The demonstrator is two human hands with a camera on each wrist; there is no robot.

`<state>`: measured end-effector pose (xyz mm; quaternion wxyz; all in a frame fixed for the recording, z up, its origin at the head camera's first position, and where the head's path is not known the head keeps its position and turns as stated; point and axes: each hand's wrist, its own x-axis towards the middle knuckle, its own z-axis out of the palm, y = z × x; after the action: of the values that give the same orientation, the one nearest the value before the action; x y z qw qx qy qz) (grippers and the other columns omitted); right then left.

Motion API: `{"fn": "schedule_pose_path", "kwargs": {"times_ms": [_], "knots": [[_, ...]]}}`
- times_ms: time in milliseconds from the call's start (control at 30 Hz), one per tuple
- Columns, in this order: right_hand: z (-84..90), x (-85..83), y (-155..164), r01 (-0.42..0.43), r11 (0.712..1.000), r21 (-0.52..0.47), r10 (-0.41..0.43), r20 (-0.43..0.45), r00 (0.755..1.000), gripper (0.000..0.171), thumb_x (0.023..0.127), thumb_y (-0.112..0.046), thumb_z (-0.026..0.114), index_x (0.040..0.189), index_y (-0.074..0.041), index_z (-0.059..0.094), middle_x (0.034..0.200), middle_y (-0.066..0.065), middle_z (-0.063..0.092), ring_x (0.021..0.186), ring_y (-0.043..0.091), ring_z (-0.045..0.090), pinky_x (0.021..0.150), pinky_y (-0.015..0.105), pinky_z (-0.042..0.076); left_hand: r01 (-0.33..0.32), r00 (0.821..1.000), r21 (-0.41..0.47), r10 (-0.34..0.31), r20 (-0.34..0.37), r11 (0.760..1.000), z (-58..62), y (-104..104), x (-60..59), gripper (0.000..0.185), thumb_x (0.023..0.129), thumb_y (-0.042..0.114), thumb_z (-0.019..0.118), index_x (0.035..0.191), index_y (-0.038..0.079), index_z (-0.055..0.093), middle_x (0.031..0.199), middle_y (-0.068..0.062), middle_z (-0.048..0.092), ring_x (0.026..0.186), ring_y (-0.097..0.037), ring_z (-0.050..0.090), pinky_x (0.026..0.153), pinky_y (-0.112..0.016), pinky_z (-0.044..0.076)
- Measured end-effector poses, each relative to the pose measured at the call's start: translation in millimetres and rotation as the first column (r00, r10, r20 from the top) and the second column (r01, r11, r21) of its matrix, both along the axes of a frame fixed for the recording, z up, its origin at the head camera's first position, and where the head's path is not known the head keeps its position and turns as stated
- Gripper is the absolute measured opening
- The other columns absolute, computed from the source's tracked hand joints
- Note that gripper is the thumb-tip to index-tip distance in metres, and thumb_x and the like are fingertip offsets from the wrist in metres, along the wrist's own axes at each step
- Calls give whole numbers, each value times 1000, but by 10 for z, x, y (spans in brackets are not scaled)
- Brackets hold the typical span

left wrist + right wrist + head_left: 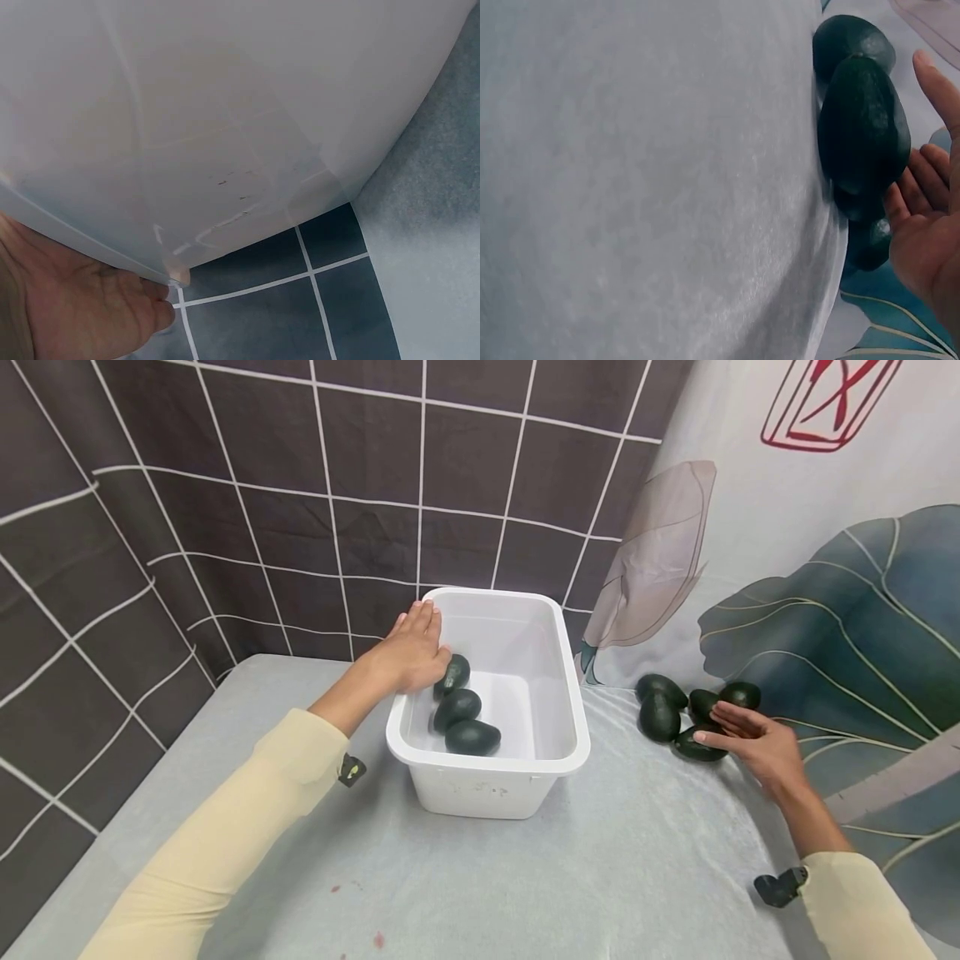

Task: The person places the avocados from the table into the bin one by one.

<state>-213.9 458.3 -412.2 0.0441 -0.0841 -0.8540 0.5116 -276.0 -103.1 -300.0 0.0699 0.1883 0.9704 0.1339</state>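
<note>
A white plastic tub [487, 764] stands on the cloth-covered table with three dark green avocados inside, one of them the front avocado [472, 738]. My left hand [411, 652] rests on the tub's left rim, fingers extended; the left wrist view shows the palm [90, 315] against the tub's outer wall [225, 135]. On the right lies a cluster of several avocados [660, 717]. Over that cluster reaches my right hand [761, 745], thumb apart from the fingers, which are at the nearest avocado [699, 743]. In the right wrist view the fingertips are right beside an avocado [864, 124].
Behind the tub hangs a dark cloth [375, 527] with a white grid, which also covers the left side. A white curtain with leaf prints [840, 610] hangs behind the avocado cluster. Grey cloth [480, 893] covers the table in front of the tub.
</note>
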Motion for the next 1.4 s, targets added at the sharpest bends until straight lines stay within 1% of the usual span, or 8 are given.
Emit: {"fn": "schedule_pose_path", "kwargs": {"times_ms": [333,600,667,733,800,867,1033,1400], "knots": [[-37,34,140,-62,976,210,50,61,997,100,94,-46,93,173,-7,46,131,-36,67,110,-27,54,85,1,55,1,1000,14,-1,3,1000,12,5,24,79,117,34,26,176,-12,3,188,-29,-8,179,-43,-10,147,-52,-4],[-50,44,248,-132,960,246,104,124,987,102,93,-49,94,173,-7,46,131,-39,60,114,-25,50,87,1,54,2,1000,8,-2,-7,1000,0,-1,11,79,117,35,26,176,-13,4,188,-29,-8,179,-42,-10,147,-52,-4],[-41,37,272,-161,949,269,123,153,980,103,93,-48,94,174,-9,45,141,-32,62,128,-14,58,87,2,54,1,1000,9,-1,-8,1000,1,-2,13,79,117,34,26,176,-13,4,188,-29,-7,179,-42,-10,147,-52,-3],[-29,29,283,-196,934,299,144,188,972,104,93,-47,94,175,-10,42,160,-16,62,148,9,61,87,3,55,1,1000,10,-1,-10,1000,3,-3,17,79,116,34,27,176,-13,5,188,-29,-7,179,-42,-9,147,-52,-3],[-21,21,281,-227,916,332,162,212,964,106,93,-46,95,176,-10,40,175,7,53,160,38,54,85,4,54,3,1000,12,-2,-11,1000,3,-4,20,78,116,34,27,175,-13,5,188,-30,-7,179,-42,-9,147,-52,-3],[-19,11,270,-247,902,354,178,217,960,107,92,-43,96,175,-7,40,180,26,41,160,58,44,84,4,54,4,1000,12,-3,-12,1000,1,-5,20,79,116,34,27,175,-13,5,188,-30,-7,179,-42,-9,147,-52,-3],[-32,13,242,-241,896,373,178,195,965,103,91,-37,97,171,0,43,175,37,40,155,64,46,79,6,52,2,1000,12,-2,-10,1000,-1,-1,21,79,116,34,27,176,-13,5,188,-29,-7,179,-43,-9,147,-52,-2],[-82,46,261,-159,913,375,98,175,980,99,95,-48,93,169,1,49,170,39,42,146,59,53,74,7,47,3,1000,8,-3,-10,1000,-2,0,19,79,116,34,27,176,-13,5,188,-30,-7,179,-42,-9,147,-52,-3]]}}
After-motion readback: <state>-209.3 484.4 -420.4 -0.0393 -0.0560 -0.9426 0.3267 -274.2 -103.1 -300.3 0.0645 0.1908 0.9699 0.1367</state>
